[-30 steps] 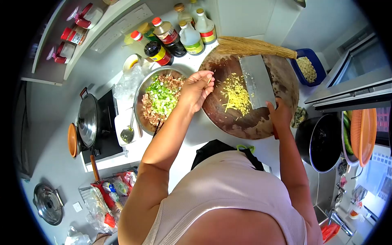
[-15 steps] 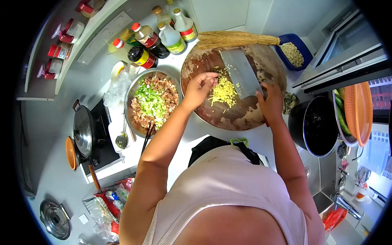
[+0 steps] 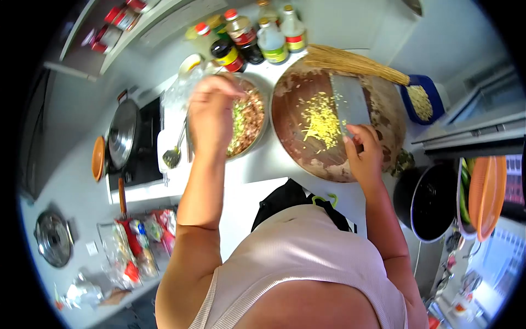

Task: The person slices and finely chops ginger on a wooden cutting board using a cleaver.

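My left hand (image 3: pixel 212 112) is over the metal bowl (image 3: pixel 264 118), smeared by motion. Its fingers look bent, but whether they hold anything cannot be made out. Minced meat with chopped spring onion (image 3: pixel 246 123) fills the bowl, partly hidden by this hand. My right hand (image 3: pixel 366 156) is closed at the near end of a cleaver (image 3: pixel 352 98), around its mostly hidden handle. The blade lies flat on a round wooden chopping board (image 3: pixel 290 93). Finely chopped yellow pieces (image 3: pixel 322 123), resembling ginger, are heaped left of the blade.
Sauce bottles (image 3: pixel 273 41) stand behind the bowl. A straw brush (image 3: pixel 356 63) lies along the board's far edge, near a blue basket (image 3: pixel 433 104) of pale pieces. A black pot (image 3: pixel 430 203) is at right. A spoon (image 3: pixel 172 156) and lidded wok (image 3: pixel 123 129) are at left.
My left hand has moved left from the chopped yellow pieces to above the bowl. My right hand stays at the cleaver. The whole view has shifted and turned slightly.
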The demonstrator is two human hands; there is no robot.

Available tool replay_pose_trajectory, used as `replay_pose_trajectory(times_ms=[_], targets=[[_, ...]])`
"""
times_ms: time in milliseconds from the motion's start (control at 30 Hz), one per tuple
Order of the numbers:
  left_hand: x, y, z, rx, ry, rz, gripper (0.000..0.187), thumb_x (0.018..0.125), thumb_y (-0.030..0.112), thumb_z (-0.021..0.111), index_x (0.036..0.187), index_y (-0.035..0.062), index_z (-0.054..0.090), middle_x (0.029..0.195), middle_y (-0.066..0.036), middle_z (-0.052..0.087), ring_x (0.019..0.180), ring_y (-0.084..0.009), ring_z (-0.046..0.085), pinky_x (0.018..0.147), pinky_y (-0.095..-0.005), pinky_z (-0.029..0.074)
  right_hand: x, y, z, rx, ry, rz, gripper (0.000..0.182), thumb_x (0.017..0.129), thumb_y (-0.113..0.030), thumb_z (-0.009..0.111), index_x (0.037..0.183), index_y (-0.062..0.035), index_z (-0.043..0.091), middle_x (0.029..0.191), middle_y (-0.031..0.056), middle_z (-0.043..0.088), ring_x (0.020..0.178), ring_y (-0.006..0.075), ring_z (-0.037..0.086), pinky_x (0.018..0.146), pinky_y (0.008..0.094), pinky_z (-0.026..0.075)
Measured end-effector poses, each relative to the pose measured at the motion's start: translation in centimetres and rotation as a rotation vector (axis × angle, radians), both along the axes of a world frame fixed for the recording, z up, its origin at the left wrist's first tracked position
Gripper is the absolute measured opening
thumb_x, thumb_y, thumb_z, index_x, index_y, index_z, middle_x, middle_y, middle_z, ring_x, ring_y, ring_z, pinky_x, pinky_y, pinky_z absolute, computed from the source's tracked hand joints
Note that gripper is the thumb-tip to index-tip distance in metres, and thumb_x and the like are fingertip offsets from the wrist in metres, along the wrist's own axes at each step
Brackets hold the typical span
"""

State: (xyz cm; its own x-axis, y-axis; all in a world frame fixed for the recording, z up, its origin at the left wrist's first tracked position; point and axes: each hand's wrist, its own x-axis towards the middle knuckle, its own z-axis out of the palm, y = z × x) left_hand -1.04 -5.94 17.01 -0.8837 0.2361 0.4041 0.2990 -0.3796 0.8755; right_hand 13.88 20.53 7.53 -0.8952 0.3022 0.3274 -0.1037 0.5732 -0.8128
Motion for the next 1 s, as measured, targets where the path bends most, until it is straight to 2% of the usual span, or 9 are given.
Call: replay_pose_trajectory(times_ms=[100, 233, 300, 367, 500, 567, 800, 933, 1000], targets=[[-0.1, -7.1, -0.3, -0.268, 0.529, 0.589, 0.006, 0.087, 0.002, 0.054, 0.082, 0.0008, 0.059, 0.096, -0.015, 0.062, 0.085, -0.0250, 0.060, 0.084, -0.0377, 0.049, -0.3, -1.3, -0.5, -0.033, -0.018, 0.088, 0.025, 0.085, -0.007, 0.070, 0.110, -0.0033, 0.066, 0.105, 0.0137, 0.061, 0.085, 0.0266, 0.062, 0.074, 0.0329, 0.051], [-1.2, -10.1, -9.4, -1.440, 0.368, 0.343, 0.030, 0.089, 0.014, 0.070, 0.116, 0.0025, 0.067, 0.111, -0.017, 0.066, 0.093, -0.0206, 0.064, 0.087, -0.0335, 0.051, -0.9, -3.9, -0.4, -0.013, -0.005, 0.184, 0.023, 0.086, -0.010, 0.070, 0.107, -0.0023, 0.066, 0.105, 0.0149, 0.062, 0.087, 0.0284, 0.064, 0.076, 0.0340, 0.052], [-3.8, -12.1, -11.0, -1.149, 0.611, 0.406, 0.034, 0.087, 0.015, 0.072, 0.118, 0.0027, 0.066, 0.113, -0.015, 0.067, 0.100, -0.0198, 0.065, 0.092, -0.0310, 0.050, -2.2, -4.7, 0.1, 0.014, 0.025, 0.159, 0.024, 0.085, -0.010, 0.070, 0.108, -0.0022, 0.066, 0.105, 0.0154, 0.062, 0.087, 0.0293, 0.064, 0.076, 0.0346, 0.053], [-3.1, -11.7, -7.1, -0.573, -0.015, 0.308, 0.020, 0.085, 0.010, 0.074, 0.103, 0.0019, 0.067, 0.102, -0.008, 0.068, 0.096, -0.0149, 0.064, 0.086, -0.0270, 0.050, -1.7, -6.3, 1.8, 0.094, 0.042, 0.166, 0.017, 0.083, -0.007, 0.070, 0.099, -0.0025, 0.065, 0.096, 0.0141, 0.062, 0.082, 0.0304, 0.063, 0.073, 0.0370, 0.051], [-7.1, -16.2, -8.9, -0.430, -0.443, 0.024, 0.021, 0.082, -0.007, 0.065, 0.098, 0.0051, 0.060, 0.092, -0.004, 0.063, 0.082, -0.0114, 0.060, 0.068, -0.0215, 0.050, -5.5, -11.6, 5.9, 0.143, 0.219, 0.171, 0.019, 0.080, 0.000, 0.070, 0.082, -0.0045, 0.052, 0.079, 0.0107, 0.055, 0.075, 0.0307, 0.058, 0.067, 0.0417, 0.046], [-5.3, -14.9, -6.5, -0.215, -0.694, -0.107, 0.045, 0.086, -0.004, 0.060, 0.130, 0.0043, 0.054, 0.128, -0.019, 0.056, 0.115, -0.0247, 0.059, 0.091, -0.0332, 0.053, -7.5, -15.0, 9.3, 0.157, 0.338, 0.129, 0.017, 0.080, 0.000, 0.069, 0.092, -0.0064, 0.059, 0.087, 0.0121, 0.059, 0.084, 0.0316, 0.060, 0.074, 0.0406, 0.048], [-6.4, -17.2, -5.9, -0.060, -0.966, -0.190, 0.045, 0.098, 0.017, 0.048, 0.142, 0.0057, 0.044, 0.146, -0.025, 0.037, 0.136, -0.0391, 0.037, 0.113, -0.0565, 0.032, -10.7, -23.3, 15.8, 0.105, 1.075, 0.200, 0.058, 0.096, -0.032, 0.056, 0.148, -0.0181, 0.035, 0.148, 0.0155, 0.043, 0.136, 0.0370, 0.042, 0.115, 0.0423, 0.027], [-6.9, -18.1, -6.5, 0.297, -1.122, -0.398, 0.044, 0.101, 0.028, 0.044, 0.139, 0.0049, 0.046, 0.147, -0.028, 0.035, 0.137, -0.0429, 0.034, 0.112, -0.0600, 0.030, -15.1, -28.0, -1.8, 0.878, 0.273, 0.550, 0.067, 0.083, -0.025, 0.069, 0.142, -0.0038, 0.045, 0.158, 0.0142, 0.031, 0.142, 0.0317, 0.036, 0.118, 0.0470, 0.024], [-6.4, -19.1, -7.0, -0.024, -1.026, -0.187, 0.047, 0.101, 0.042, 0.044, 0.137, 0.0125, 0.046, 0.147, -0.024, 0.036, 0.137, -0.0393, 0.035, 0.110, -0.0636, 0.027, -17.3, -26.0, -2.6, 0.692, -0.157, 0.779, 0.077, 0.081, -0.030, 0.072, 0.146, -0.0042, 0.041, 0.159, 0.0150, 0.030, 0.144, 0.0301, 0.033, 0.120, 0.0483, 0.018]])
